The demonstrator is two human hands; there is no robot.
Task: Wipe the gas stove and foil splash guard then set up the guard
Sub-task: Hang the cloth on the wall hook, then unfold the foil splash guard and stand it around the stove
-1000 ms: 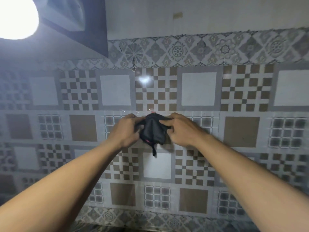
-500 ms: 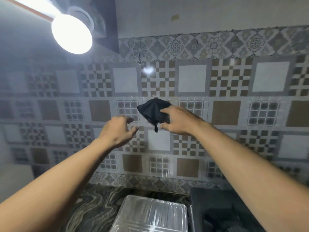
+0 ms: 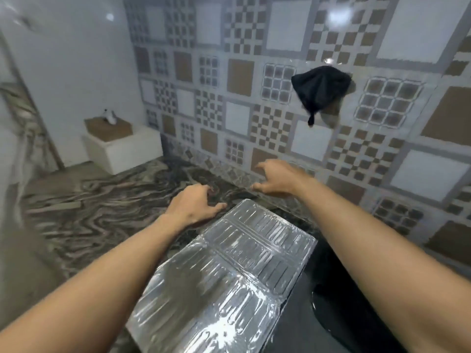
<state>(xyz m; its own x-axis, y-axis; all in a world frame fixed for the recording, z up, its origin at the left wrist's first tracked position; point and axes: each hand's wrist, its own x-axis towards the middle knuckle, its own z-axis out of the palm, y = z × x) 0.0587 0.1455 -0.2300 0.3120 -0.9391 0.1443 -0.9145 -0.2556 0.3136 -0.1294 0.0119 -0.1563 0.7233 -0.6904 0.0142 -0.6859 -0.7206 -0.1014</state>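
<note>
Nearest, the foil splash guard (image 3: 229, 271) lies flat on the swirled dark marble counter (image 3: 89, 212), its right edge meeting the black gas stove (image 3: 328, 309) (the left forearm hides part of its near side). Beyond, the left hand (image 3: 190, 206) hovers loosely curled and empty by the guard's far corner. The right hand (image 3: 276, 178), fingers spread, grips nothing either. Farther off, a black cloth (image 3: 319, 87) hangs on the patterned tile wall (image 3: 229, 72), and a white box (image 3: 122, 149) sits in the corner.

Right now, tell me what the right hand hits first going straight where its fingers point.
The right hand points left and down: most likely the marbled countertop near the foot of the tiled wall, beyond the foil guard. Depth is unclear.
</note>
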